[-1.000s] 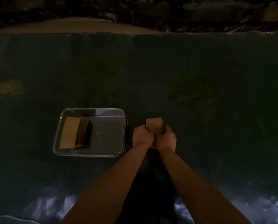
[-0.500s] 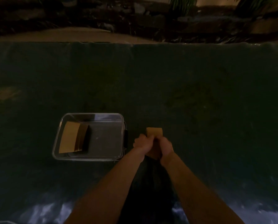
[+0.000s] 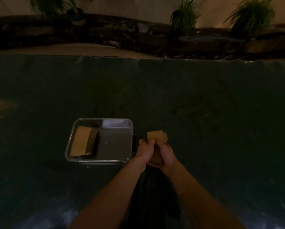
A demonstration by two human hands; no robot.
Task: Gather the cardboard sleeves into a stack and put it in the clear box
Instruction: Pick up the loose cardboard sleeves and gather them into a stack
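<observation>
While our forearms run up from the near edge, our left hand [image 3: 145,150] and right hand [image 3: 167,154] meet just right of the clear box [image 3: 129,141], both closed around one stack of cardboard sleeves [image 3: 155,138] held between them. The stack's long axis runs near to far, its far end standing clear of our fingers. We judge the coming move goes left: the box lies just beside our left hand, so that hand is the nearer one. Inside the box, against its left wall, another stack of sleeves [image 3: 82,142] already lies, leaving the right part bare. Farther off stretches the dark table [image 3: 188,96]
</observation>
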